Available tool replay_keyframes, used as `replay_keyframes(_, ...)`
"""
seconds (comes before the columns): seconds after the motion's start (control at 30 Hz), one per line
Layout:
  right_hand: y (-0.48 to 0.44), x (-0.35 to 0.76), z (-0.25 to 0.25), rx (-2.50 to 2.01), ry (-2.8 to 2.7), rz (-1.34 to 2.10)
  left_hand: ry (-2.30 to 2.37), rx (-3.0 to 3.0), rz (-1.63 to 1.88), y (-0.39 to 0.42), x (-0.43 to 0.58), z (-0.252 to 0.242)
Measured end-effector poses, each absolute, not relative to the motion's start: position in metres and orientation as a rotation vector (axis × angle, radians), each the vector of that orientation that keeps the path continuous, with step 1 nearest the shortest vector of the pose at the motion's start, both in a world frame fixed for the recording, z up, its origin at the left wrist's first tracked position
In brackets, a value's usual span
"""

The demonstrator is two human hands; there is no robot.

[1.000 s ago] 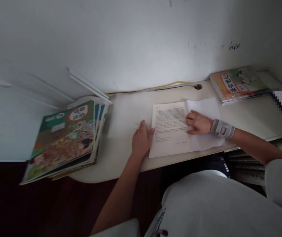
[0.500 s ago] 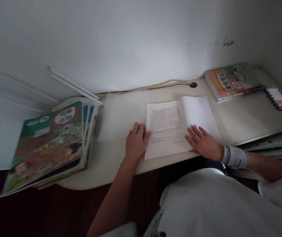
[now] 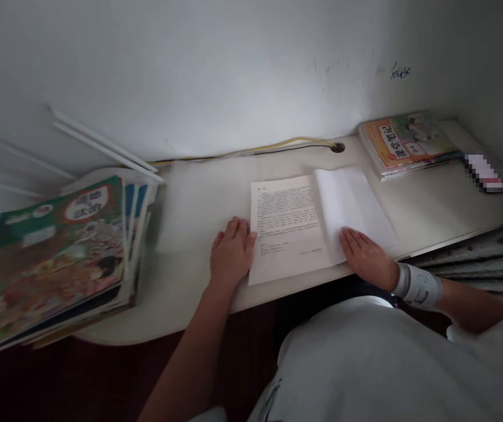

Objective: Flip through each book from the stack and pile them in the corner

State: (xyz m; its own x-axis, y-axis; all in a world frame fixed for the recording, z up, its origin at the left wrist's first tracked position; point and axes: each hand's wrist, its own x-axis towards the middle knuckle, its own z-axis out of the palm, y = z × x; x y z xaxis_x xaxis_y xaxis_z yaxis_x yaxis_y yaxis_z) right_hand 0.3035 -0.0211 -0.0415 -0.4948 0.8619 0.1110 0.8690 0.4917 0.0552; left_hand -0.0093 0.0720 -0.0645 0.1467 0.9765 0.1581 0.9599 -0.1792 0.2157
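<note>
An open book lies on the desk in front of me, with a printed left page and a blank white right page that bulges near the fold. My left hand rests flat on the desk at the book's left edge, its thumb touching or close to the page margin. My right hand lies on the lower part of the white page, fingers stretched out and close together. A grey band circles the right wrist. Neither hand grasps anything.
A tall stack of books with a green illustrated cover stands at the desk's left end. Back right are an orange-covered book pile and a blurred-out phone-like object. Along the wall, a yellow cable runs to a hole in the desk.
My right hand has slid rightward over the white page, off the fold, and its fingers have drawn together. The left hand stays beside the book. The whole view has shifted slightly.
</note>
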Motion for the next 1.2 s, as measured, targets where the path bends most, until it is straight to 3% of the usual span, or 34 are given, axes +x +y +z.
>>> replay_keyframes(0.2,-0.032,0.304,-0.039,-1.73,-2.587,-0.084,1.986,2.323,0.4,0.072,-0.007,-0.064)
replay_keyframes(0.47,0.054,0.311,0.008,-1.419,-2.653,-0.02,2.039,2.333,0.355,0.074,-0.004,-0.064)
replay_keyframes(0.67,0.135,0.283,-0.017,-1.609,-2.664,0.103,2.008,2.335,0.386,0.077,-0.009,-0.066)
replay_keyframes(1.2,0.149,0.299,-0.039,-1.707,-2.567,0.06,2.005,2.278,0.376,0.075,-0.007,-0.065)
